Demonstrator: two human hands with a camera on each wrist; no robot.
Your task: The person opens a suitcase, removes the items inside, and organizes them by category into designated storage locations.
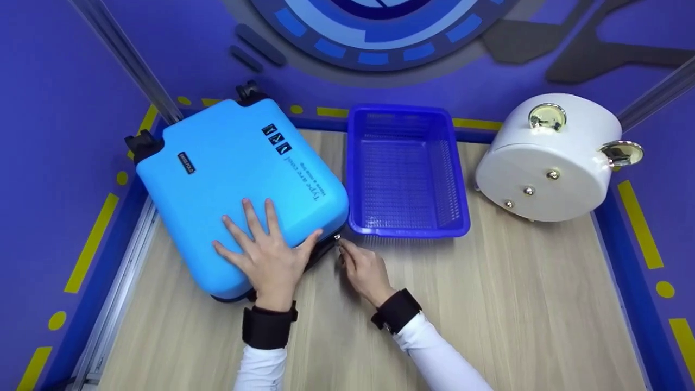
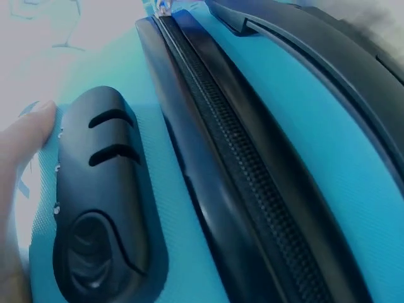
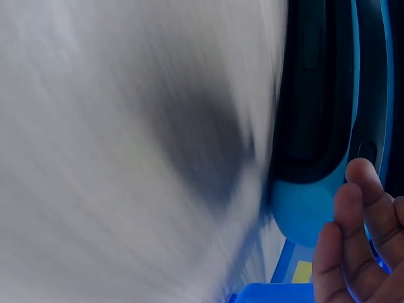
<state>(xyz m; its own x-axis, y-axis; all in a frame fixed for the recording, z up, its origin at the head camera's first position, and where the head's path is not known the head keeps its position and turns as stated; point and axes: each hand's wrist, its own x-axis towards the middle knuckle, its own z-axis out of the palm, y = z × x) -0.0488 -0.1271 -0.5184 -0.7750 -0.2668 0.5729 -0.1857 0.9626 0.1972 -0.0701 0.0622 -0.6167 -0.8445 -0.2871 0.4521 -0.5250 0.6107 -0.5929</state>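
Observation:
A bright blue suitcase (image 1: 233, 179) lies flat on the left side of the table, its wheels toward the back wall. My left hand (image 1: 271, 260) rests on its shell near the front corner, fingers spread. By the right corner, my right hand (image 1: 366, 270) pinches the small metal zipper pull (image 1: 337, 237) at the suitcase's side. Seen from the left wrist, the black zipper (image 2: 233, 139) runs between two dark edges, its teeth meshed where visible. Beside it sits a black combination lock (image 2: 101, 196). My right fingers (image 3: 363, 177) partly show in the right wrist view, the pull hidden there.
Just right of the suitcase stands a blue plastic basket (image 1: 407, 233), close to its corner. A white drum-shaped case (image 1: 543, 163) with gold ears and studs is at the back right. Blue walls (image 1: 49, 136) enclose the wooden tabletop (image 1: 488, 315) on both sides and behind.

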